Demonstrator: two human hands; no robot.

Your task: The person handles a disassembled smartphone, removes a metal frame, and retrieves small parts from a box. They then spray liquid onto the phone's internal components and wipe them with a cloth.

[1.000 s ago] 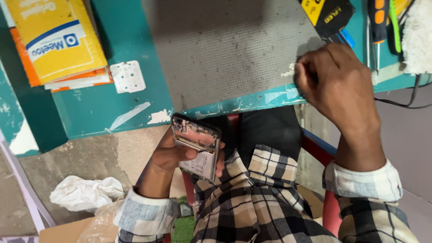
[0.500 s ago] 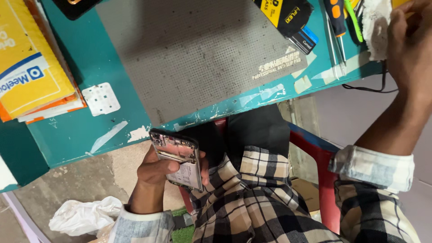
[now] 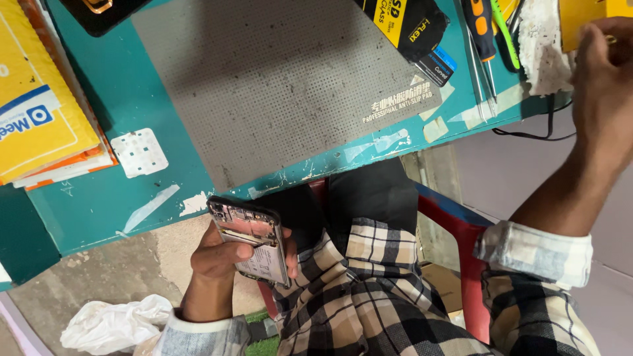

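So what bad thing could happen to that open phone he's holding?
The opened phone sits in the left hand alone, below the table edge and over the bare floor, so it might slip and fall. Its insides are uncovered, so fingers could smudge or bend parts. The right hand is far off among the tools, too far to catch it.

- You're looking at a grey perforated mat (image 3: 277,86) lying on the teal table (image 3: 112,198).
- Yellow padded envelopes (image 3: 39,112) are sitting stacked at its left.
- Screwdriver (image 3: 480,33) is lying beside black packets (image 3: 409,23).
- White crumpled bag (image 3: 112,323) is lying on the floor.
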